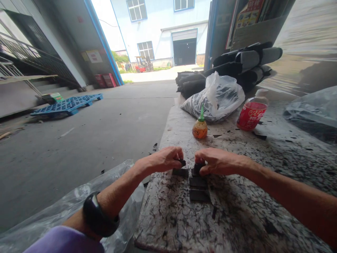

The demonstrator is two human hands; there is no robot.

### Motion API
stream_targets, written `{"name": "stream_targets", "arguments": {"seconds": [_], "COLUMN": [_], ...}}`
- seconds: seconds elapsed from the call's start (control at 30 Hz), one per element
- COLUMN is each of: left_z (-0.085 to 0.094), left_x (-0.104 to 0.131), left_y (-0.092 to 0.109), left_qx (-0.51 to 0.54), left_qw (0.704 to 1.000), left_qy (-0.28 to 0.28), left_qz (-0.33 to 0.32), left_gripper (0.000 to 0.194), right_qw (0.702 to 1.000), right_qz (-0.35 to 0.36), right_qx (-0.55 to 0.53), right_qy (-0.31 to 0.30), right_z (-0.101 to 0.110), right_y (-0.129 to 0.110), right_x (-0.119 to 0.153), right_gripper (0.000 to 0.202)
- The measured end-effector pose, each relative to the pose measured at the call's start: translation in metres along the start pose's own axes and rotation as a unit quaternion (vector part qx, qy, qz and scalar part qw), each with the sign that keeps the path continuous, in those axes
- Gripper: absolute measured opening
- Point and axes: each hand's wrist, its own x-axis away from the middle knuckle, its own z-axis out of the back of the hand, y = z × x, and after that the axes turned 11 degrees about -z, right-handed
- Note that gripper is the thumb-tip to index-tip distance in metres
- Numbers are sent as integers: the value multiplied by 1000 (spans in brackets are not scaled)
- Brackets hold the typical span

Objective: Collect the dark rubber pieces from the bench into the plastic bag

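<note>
My left hand (168, 159) is closed, pinching a small black piece (182, 162) between thumb and fingers just above the worktable. To its right, my right hand (216, 161) grips another small dark piece (198, 168), with the thumb in front and the fingers curled behind. A flat black piece (180, 172) lies under my left hand. Two more flat rectangular pieces, one nearer my right hand (198, 182) and one closer to me (199, 196), lie in a column on the table. Their exact material is hard to tell.
The worktable (163, 218) is strewn with black scraps. Beyond my hands stand a small squeeze bottle (199, 129) with a green nozzle, a red-labelled drink bottle (252, 112) and a knotted plastic bag (214, 100). Black rolls (247, 63) are stacked behind. Clear plastic sheeting (105, 186) hangs at the left edge.
</note>
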Motion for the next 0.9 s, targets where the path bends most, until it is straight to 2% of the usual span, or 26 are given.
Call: {"name": "stream_targets", "arguments": {"seconds": [0.07,0.17,0.33,0.53,0.77,0.9], "left_z": [1,-3,-14,-16,-15,-13], "left_x": [5,9,7,6,0,-4], "left_y": [3,10,14,10,6,6], "left_qx": [19,18,-77,-135,-136,-144], "left_qw": [1000,1000,997,990,989,987], "left_qy": [6,-18,-30,-37,-53,-69], "left_qz": [-3,-2,12,-12,5,1], "left_gripper": [14,17,20,19,26,24], "right_qw": [1000,999,998,996,998,998], "right_qz": [3,4,0,1,22,44], "right_qx": [22,42,66,87,66,31], "right_qy": [3,2,-15,-8,-8,-35], "right_z": [0,0,-1,-1,-3,0], "right_y": [-3,-5,-5,-8,-5,-3], "right_x": [-1,-2,-5,-8,-10,-8], "right_gripper": [27,26,23,22,28,19]}}
